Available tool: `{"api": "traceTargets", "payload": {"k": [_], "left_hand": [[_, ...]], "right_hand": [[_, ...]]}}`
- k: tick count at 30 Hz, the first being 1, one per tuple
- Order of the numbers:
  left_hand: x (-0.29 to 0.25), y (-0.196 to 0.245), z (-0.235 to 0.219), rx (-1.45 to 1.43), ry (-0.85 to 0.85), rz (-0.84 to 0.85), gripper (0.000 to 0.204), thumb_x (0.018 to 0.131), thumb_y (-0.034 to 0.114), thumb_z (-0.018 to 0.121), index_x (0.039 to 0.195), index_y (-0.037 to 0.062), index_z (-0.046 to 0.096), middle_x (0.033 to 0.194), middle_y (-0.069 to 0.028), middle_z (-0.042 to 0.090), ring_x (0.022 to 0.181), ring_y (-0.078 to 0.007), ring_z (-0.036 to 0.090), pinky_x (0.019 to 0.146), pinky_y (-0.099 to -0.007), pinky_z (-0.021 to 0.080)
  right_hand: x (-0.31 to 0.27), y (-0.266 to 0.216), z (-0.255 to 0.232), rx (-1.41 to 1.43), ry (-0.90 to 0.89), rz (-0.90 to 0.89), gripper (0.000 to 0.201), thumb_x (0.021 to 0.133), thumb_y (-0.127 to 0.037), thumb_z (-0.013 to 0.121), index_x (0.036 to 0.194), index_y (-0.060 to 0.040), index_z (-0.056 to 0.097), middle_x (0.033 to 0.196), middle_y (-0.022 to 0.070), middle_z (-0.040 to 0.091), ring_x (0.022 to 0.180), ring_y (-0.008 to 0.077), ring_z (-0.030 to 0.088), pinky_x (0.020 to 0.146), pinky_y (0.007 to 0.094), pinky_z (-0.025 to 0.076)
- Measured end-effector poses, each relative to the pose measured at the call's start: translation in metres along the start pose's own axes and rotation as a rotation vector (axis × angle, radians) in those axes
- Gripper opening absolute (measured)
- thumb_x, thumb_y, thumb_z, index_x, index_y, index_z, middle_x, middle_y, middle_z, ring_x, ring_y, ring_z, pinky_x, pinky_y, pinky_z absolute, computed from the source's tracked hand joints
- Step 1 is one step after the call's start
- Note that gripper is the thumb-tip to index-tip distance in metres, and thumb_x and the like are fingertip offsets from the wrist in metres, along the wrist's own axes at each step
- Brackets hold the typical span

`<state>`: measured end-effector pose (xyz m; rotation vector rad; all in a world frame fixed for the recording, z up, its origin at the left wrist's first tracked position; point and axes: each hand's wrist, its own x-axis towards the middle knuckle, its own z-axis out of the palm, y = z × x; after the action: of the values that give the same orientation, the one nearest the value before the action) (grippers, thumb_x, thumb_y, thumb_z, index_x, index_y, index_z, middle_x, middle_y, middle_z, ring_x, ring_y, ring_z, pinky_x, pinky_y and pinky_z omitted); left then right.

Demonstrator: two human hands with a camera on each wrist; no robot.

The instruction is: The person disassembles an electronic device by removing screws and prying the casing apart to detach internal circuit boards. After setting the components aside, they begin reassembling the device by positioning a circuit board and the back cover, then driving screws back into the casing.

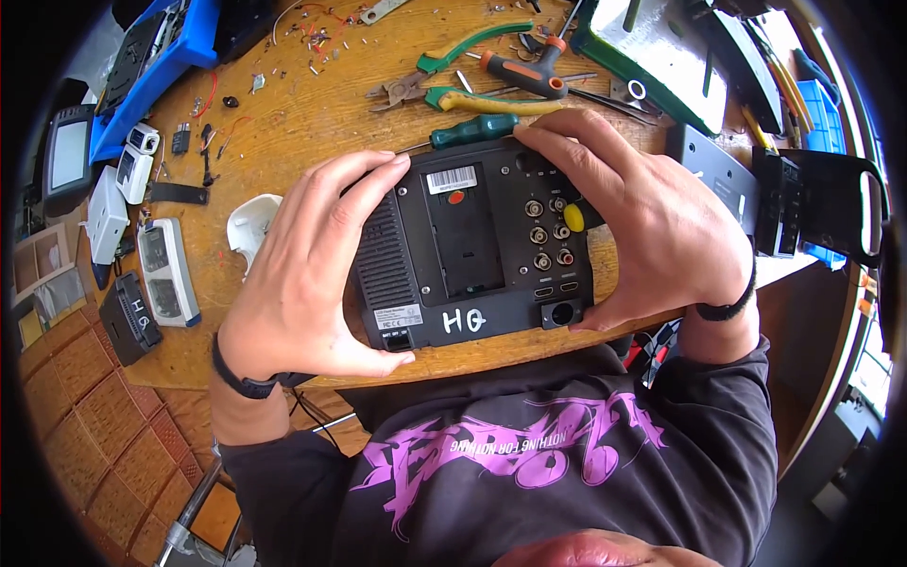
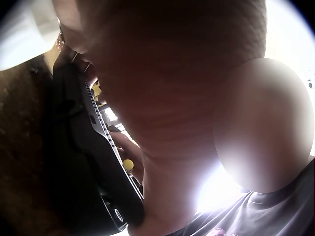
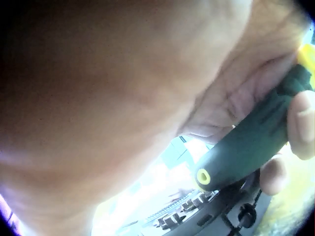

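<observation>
A black field monitor (image 1: 465, 231) lies back side up between my hands, with "HQ" in white, a barcode label and a block of round connectors. My left hand (image 1: 302, 255) grips its left side, fingers over the far edge and thumb at the near edge. My right hand (image 1: 652, 222) spans the right side, its thumb at the near right corner. Tucked in the right palm is a dark green tool handle (image 3: 251, 137) with yellow parts; its working end is hidden. In the left wrist view the monitor (image 2: 98, 147) appears edge-on beside the hand.
Just beyond the monitor lies a teal-handled screwdriver (image 1: 475, 130). Farther back are pliers (image 1: 491, 102), cutters (image 1: 416, 83) and an orange-black T-handle tool (image 1: 529, 71). A white shell (image 1: 251, 225) and grey-white devices (image 1: 170, 269) stand left; a grey case (image 1: 718, 175) lies right.
</observation>
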<state>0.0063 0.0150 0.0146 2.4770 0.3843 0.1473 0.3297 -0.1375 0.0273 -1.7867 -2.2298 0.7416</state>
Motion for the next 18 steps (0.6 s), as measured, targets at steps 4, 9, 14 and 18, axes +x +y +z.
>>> {"api": "traceTargets", "payload": {"k": [4, 9, 14, 18], "left_hand": [[0.000, 0.004, 0.000, -0.025, 0.025, -0.011, 0.142, 0.046, 0.025, 0.108, 0.171, 0.0013, 0.046, 0.163, -0.0223, 0.053, 0.150, -0.0462, 0.055, 0.126, -0.0568, 0.046], [-0.002, -0.003, 0.001, -0.040, 0.017, -0.010, 0.147, 0.043, 0.031, 0.109, 0.171, -0.0016, 0.045, 0.167, -0.0261, 0.054, 0.153, -0.0488, 0.055, 0.128, -0.0564, 0.044], [-0.002, -0.003, -0.002, -0.043, 0.033, 0.018, 0.145, 0.044, 0.036, 0.110, 0.168, -0.0053, 0.047, 0.162, -0.0290, 0.055, 0.150, -0.0498, 0.056, 0.125, -0.0601, 0.046], [-0.002, -0.004, -0.003, -0.032, 0.033, -0.002, 0.143, 0.045, 0.037, 0.110, 0.166, -0.0079, 0.048, 0.160, -0.0304, 0.055, 0.147, -0.0506, 0.058, 0.123, -0.0615, 0.047]], "right_hand": [[0.000, 0.000, -0.001, 0.036, 0.009, -0.021, 0.145, 0.045, -0.039, 0.109, 0.170, -0.0007, 0.047, 0.161, 0.0204, 0.058, 0.134, 0.0470, 0.071, 0.100, 0.0500, 0.064], [0.002, 0.000, -0.005, 0.014, 0.001, -0.061, 0.141, 0.049, -0.044, 0.108, 0.169, 0.0016, 0.050, 0.161, 0.0235, 0.059, 0.126, 0.0454, 0.075, 0.092, 0.0473, 0.065], [0.003, -0.008, -0.011, 0.004, -0.048, -0.010, 0.138, 0.050, -0.045, 0.108, 0.167, 0.0014, 0.054, 0.159, 0.0225, 0.061, 0.114, 0.0429, 0.079, 0.085, 0.0469, 0.064], [0.005, -0.008, -0.009, 0.021, -0.027, -0.005, 0.138, 0.049, -0.046, 0.108, 0.167, 0.0016, 0.055, 0.158, 0.0236, 0.062, 0.113, 0.0421, 0.080, 0.086, 0.0465, 0.065]]}}
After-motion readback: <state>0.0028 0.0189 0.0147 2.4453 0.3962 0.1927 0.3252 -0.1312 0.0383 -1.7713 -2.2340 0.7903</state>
